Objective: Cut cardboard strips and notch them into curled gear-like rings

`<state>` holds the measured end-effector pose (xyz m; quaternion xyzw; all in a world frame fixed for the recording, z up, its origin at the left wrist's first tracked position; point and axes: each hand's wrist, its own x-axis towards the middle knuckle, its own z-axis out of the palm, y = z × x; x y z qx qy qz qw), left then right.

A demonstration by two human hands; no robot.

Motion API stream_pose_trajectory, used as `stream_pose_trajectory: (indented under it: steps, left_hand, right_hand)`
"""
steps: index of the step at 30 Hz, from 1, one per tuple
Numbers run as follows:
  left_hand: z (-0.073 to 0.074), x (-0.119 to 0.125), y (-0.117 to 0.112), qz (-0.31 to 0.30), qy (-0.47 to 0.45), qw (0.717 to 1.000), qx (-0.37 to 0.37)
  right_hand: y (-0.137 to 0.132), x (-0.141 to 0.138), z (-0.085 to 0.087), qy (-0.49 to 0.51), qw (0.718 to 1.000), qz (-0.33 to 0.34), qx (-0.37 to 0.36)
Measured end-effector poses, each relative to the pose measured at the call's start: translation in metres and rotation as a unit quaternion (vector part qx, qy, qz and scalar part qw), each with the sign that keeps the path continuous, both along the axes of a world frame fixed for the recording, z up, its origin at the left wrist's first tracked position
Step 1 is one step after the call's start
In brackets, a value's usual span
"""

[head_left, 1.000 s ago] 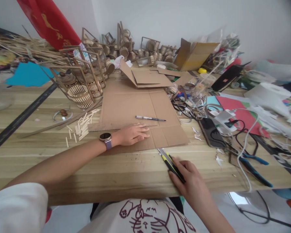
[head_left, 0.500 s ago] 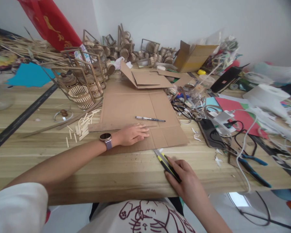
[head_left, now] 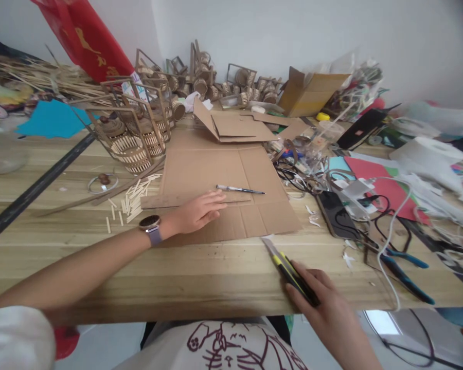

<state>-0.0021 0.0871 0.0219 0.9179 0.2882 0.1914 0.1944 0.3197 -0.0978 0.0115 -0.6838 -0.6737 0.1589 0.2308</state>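
Your left hand [head_left: 195, 213] lies open and flat on the brown cardboard sheet [head_left: 216, 169], while your right hand [head_left: 327, 303] grips the yellow-and-black utility knife [head_left: 289, 270] just off the sheet's near edge, with no cut under way.

The person wears a white T-shirt [head_left: 224, 347] whose front carries a line drawing in dark red; only its upper curls and hatching show at the lower edge, perhaps a cartoon figure. The left sleeve [head_left: 15, 336] is short, plain white and loose, and the forearm beyond it is bare. Just behind the left hand [head_left: 195, 213] sits a wristwatch [head_left: 150, 224] with a round dark face, a pale rim and a lilac strap. The right hand [head_left: 327, 303] and its forearm are bare.
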Motion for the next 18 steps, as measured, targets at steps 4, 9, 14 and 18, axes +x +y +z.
stream_pose_trajectory:
  steps: [4,9,14,18]
  left_hand:
    - [0.006,-0.036,-0.009,0.078,0.006,0.997,0.027]
    - [-0.003,-0.073,-0.029,0.175,0.025,0.984,0.028]
    - [-0.015,-0.081,-0.045,0.224,0.006,0.974,0.022]
    - [-0.022,-0.073,-0.047,0.244,-0.008,0.970,-0.009]
  right_hand:
    - [0.002,0.023,-0.002,-0.021,0.998,-0.061,0.004]
    - [0.003,0.034,-0.006,-0.025,0.997,-0.069,0.008]
    - [0.008,0.032,-0.008,-0.036,0.998,-0.053,0.017]
    - [0.022,0.027,-0.008,-0.062,0.997,-0.030,0.028]
